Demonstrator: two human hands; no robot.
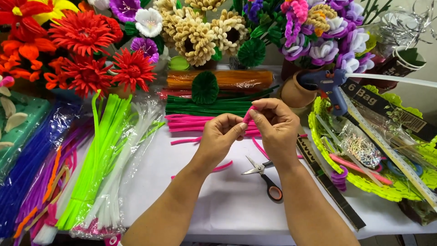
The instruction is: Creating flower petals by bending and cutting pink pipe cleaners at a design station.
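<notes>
The pink stem [249,115], pinched above the counter [227,200] between the fingertips of the left hand [221,136] and the right hand [275,130], could slip or be bent wrongly, since only a short end is gripped.

Single view, head-worn camera. Looks steeply down and forward over the white table [227,200], from its near edge toward the far edge, where it takes in the wall behind. Close range: forearms enter from the bottom of frame, both hands centred. No second view, so no overlap.
</notes>
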